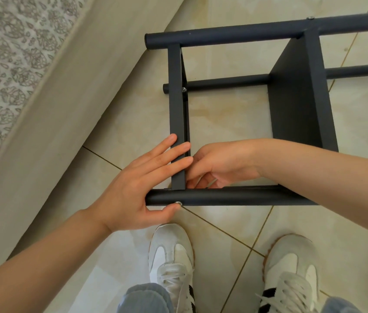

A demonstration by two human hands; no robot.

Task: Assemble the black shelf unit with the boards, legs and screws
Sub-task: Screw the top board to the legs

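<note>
The black shelf unit lies on its side on the tiled floor. Its near round leg (223, 196) runs left to right, with a silver screw head (178, 203) on its front. A narrow end board (177, 105) meets this leg; a wider board (300, 96) stands further right. My left hand (138, 190) lies flat with spread fingers over the end board and the leg's end, thumb tip at the screw. My right hand (221, 166) curls inside the frame at the same joint; what its fingers hold is hidden.
A far leg (246, 33) carries another screw (310, 18); a third leg (223, 82) runs between the boards. A beige bed edge with patterned cover (9, 64) borders the left. My two white sneakers (171, 256) stand just under the near leg.
</note>
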